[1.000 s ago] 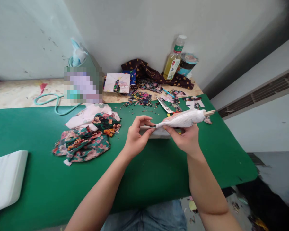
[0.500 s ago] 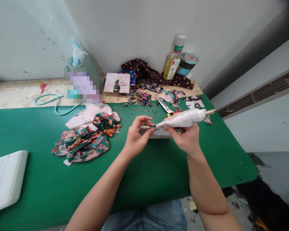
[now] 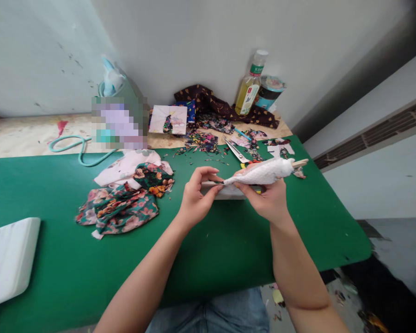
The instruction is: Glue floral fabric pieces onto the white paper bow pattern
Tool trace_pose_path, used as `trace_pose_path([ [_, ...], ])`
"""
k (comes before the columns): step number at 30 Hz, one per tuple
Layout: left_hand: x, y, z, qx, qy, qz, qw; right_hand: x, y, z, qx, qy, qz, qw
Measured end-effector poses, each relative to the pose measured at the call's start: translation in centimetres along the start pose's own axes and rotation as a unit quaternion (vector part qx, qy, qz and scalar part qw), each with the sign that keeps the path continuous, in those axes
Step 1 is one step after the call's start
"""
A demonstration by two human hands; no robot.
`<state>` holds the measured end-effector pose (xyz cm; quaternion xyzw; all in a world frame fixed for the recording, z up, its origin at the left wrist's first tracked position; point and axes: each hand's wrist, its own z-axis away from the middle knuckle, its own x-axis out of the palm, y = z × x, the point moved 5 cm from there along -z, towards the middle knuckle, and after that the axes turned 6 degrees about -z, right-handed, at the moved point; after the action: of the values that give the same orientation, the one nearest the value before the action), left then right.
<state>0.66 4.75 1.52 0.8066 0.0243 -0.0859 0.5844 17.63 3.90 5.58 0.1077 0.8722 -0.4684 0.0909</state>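
In my right hand (image 3: pixel 268 196) is a white, quilted-looking wrapped cone (image 3: pixel 268 171), its narrow end pointing left. Pale wooden sticks (image 3: pixel 300 163) poke out of its wide end. Thumb and fingers of my left hand (image 3: pixel 201 192) are closed at the cone's tip, around a small dark scrap (image 3: pixel 219 182) that meets it. A white board (image 3: pixel 225 193) lies beneath both hands, largely covered by them. Just beyond the cone are scissors (image 3: pixel 237 151) with yellow and orange handles, partly hidden.
Floral fabric pieces (image 3: pixel 128 210) lie to the left on the green mat (image 3: pixel 208 259). A white box-like object (image 3: pixel 12 259) sits at far left. Along the back are cut scraps (image 3: pixel 203 140), a picture card (image 3: pixel 168 119), dark cloth (image 3: pixel 208 99), a bottle (image 3: pixel 249 88) and a cup (image 3: pixel 270 92).
The wide end of the white cone and its wooden sticks have dipped slightly and shifted a little left. Both hands keep almost the same place and grip.
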Motion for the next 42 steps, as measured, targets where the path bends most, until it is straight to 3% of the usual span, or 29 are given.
trace_pose_path([
  [13, 0.05, 0.14, 0.01, 0.002, -0.004, 0.002, 1.000, 0.17, -0.49, -0.13, -0.009, -0.026, 0.004, 1.000],
  [24, 0.00, -0.06, 0.04, 0.012, 0.001, -0.011, 1.000, -0.01, 0.37, 0.19, 0.015, 0.018, -0.018, 1.000],
  [42, 0.03, 0.00, 0.00, 0.003, 0.000, 0.003, 1.000, -0.02, -0.17, -0.06, -0.017, -0.015, -0.007, 1.000],
])
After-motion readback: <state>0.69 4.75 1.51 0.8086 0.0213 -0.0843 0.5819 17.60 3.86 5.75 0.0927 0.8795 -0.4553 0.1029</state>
